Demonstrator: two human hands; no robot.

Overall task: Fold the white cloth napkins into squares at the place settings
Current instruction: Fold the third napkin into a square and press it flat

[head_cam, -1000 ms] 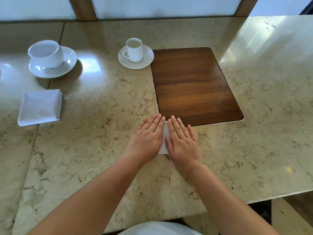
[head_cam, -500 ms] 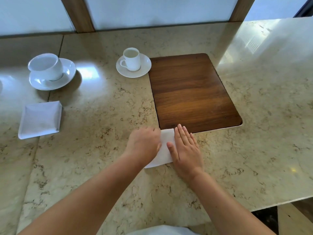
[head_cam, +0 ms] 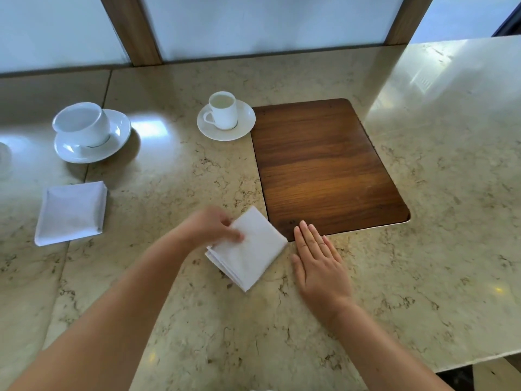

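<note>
On the far left of the marble counter, a large cup is sitting on its saucer. Nearer, just in front of it, a folded napkin is lying flat as a neat square, touched by neither hand.

Moving right, a small cup is standing upright on a saucer, handle pointing left, with the saucer's right rim just beside the far left corner of the wooden board.

Near the middle, the left hand is reaching in from the lower left and pinching the left corner of a second napkin, thumb on top and fingers curled around the edge. This napkin is folded into a layered square and is lying turned like a diamond, its stacked edges showing along the near left side. Its far corner is sitting just beside the board's near left corner, and its right corner is pointing toward the right hand.

The right hand is lying flat on the counter just right of the napkin, fingers straight and together, grasping nothing. Its fingertips are reaching the board's near edge. Whether it is touching the napkin's right corner is hard to tell.
</note>
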